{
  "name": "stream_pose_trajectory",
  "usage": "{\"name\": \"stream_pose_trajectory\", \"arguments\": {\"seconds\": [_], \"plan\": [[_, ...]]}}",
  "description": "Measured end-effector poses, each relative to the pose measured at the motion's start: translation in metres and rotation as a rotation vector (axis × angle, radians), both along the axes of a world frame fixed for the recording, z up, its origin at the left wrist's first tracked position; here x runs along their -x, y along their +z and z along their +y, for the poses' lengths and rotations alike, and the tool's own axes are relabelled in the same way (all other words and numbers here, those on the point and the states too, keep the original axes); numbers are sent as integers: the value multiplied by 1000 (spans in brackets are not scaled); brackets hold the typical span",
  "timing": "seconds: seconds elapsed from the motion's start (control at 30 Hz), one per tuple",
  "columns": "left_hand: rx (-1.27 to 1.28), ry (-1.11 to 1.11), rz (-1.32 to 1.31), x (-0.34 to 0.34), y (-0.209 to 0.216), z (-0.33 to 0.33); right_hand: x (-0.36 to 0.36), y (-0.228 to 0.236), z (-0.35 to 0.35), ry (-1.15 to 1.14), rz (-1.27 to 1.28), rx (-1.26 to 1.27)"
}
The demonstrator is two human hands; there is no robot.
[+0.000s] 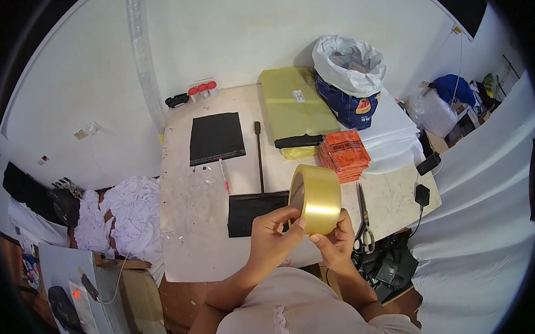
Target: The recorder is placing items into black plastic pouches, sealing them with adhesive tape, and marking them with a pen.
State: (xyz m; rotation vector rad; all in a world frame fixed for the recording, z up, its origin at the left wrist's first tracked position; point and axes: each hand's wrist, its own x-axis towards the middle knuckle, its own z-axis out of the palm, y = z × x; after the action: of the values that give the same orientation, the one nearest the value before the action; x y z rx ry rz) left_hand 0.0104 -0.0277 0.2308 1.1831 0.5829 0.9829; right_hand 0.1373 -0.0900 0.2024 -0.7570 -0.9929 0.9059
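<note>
A wide roll of shiny yellowish packing tape (323,199) is held up between both my hands, above the front of the table. My left hand (277,232) has its thumb and fingers closed on the left lower edge of the roll. On the other side, my right hand (337,243) grips its lower right, with the fingers partly hidden behind the tape. Below and left of the roll lies a black plastic bag (245,219), partly covered by my left hand. Scissors (364,223) lie right of my right hand, with their handles at the table's edge.
On the table (188,246) are another black bag (217,136), a thin dark rod (259,158), a red-and-white pen (224,176), stacked orange packets (344,155), a yellow package (296,109) and a blue-and-white sack (348,81). Black plastic (388,259) lies below the right edge.
</note>
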Motion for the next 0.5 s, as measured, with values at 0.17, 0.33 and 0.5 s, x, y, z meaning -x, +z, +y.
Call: {"name": "stream_pose_trajectory", "arguments": {"seconds": [0.17,0.33,0.5], "plan": [[-2,-10,23,-3,-1,-1,-5,-3,1,8,19,34],[-10,29,-20,-6,-4,-1,-4,0,3,22,27,30],[49,-16,-79,-9,-6,5,-4,-5,3,-2,-16,5]]}}
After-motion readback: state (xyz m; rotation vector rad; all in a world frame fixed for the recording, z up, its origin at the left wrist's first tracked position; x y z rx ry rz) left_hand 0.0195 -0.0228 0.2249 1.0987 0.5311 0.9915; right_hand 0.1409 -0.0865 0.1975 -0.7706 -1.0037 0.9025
